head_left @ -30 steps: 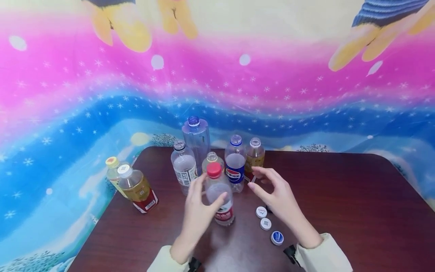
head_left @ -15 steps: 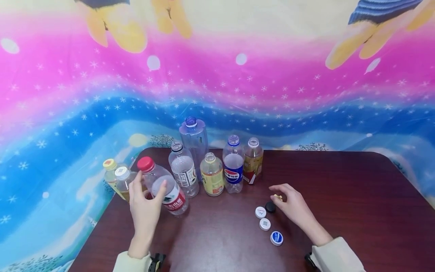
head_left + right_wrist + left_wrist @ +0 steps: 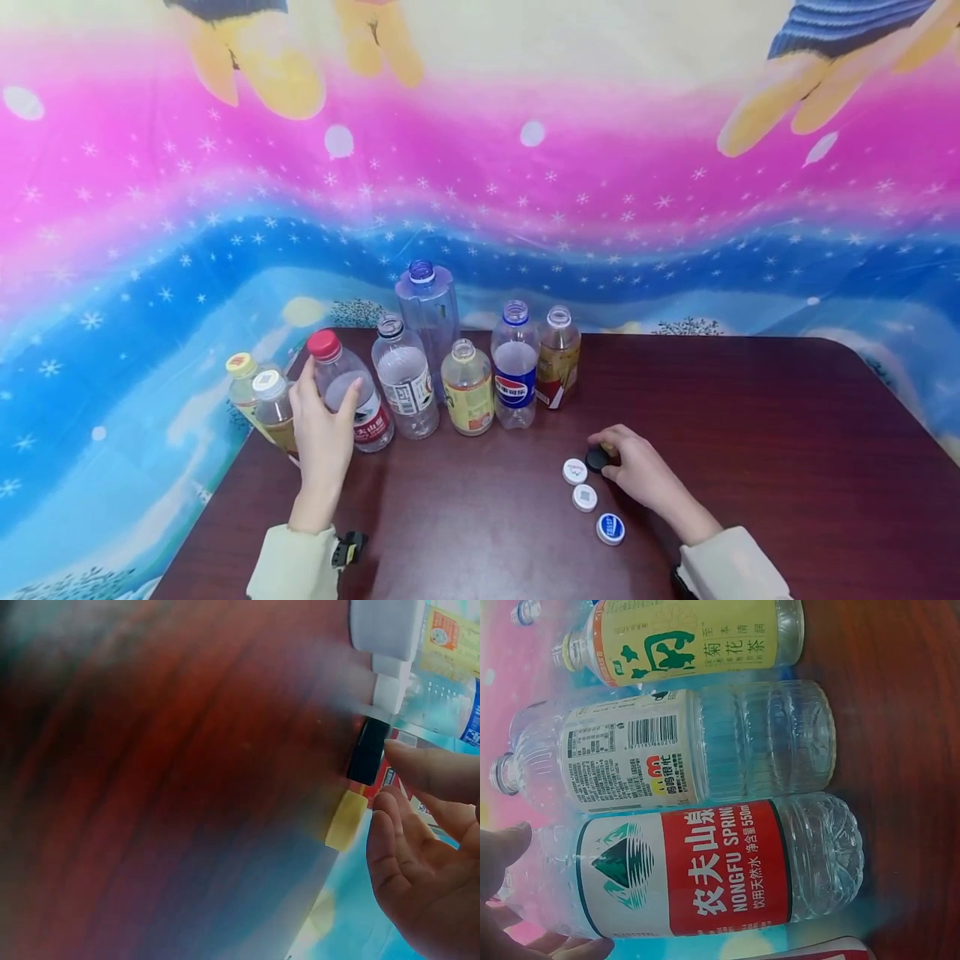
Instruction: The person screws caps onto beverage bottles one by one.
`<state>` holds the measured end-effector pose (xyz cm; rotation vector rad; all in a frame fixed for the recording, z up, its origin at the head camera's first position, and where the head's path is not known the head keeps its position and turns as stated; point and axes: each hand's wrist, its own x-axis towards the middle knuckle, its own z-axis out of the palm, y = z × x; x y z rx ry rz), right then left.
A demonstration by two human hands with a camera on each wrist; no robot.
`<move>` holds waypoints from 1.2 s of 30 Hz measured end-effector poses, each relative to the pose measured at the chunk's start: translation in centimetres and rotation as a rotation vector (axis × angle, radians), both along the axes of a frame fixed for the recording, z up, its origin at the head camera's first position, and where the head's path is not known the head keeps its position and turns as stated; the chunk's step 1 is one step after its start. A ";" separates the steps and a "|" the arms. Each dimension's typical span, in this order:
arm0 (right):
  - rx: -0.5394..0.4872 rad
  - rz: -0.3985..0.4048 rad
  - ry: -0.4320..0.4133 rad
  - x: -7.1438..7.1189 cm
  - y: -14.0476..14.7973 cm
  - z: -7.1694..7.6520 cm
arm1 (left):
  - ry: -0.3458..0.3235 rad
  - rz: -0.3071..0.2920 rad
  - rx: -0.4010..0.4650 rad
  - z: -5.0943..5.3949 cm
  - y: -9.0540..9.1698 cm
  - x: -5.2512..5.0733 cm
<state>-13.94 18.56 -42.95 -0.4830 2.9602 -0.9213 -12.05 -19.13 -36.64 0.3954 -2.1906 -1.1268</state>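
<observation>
My left hand (image 3: 322,425) has its thumb and fingers round the upper part of a clear water bottle (image 3: 720,862) with a red cap (image 3: 323,344) and a red-and-white label. The bottle appears to stand on the table. My right hand (image 3: 648,475) is low over the table, beside the loose caps. Near its fingertips a yellow cap (image 3: 346,821) lies on the table, mostly covered by the hand in the head view. Next to it is a black cap (image 3: 369,750), close to the thumb. Between thumb and fingers I see nothing held.
Two white caps (image 3: 575,471) and a blue cap (image 3: 611,528) lie nearby. Uncapped bottles stand at the back, among them a Pepsi bottle (image 3: 515,375), a yellow-labelled bottle (image 3: 468,396) and a tall bluish bottle (image 3: 429,304). Two capped bottles (image 3: 270,400) stand far left.
My left hand has carried the red-capped bottle leftward from the middle, beside the other bottles. My right hand has come down and let go of the yellow cap by the black one.
</observation>
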 end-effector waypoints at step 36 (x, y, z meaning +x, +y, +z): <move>0.028 -0.068 -0.090 -0.3 -0.3 -0.4 | -0.069 -0.004 0.080 0.1 -0.3 -3.1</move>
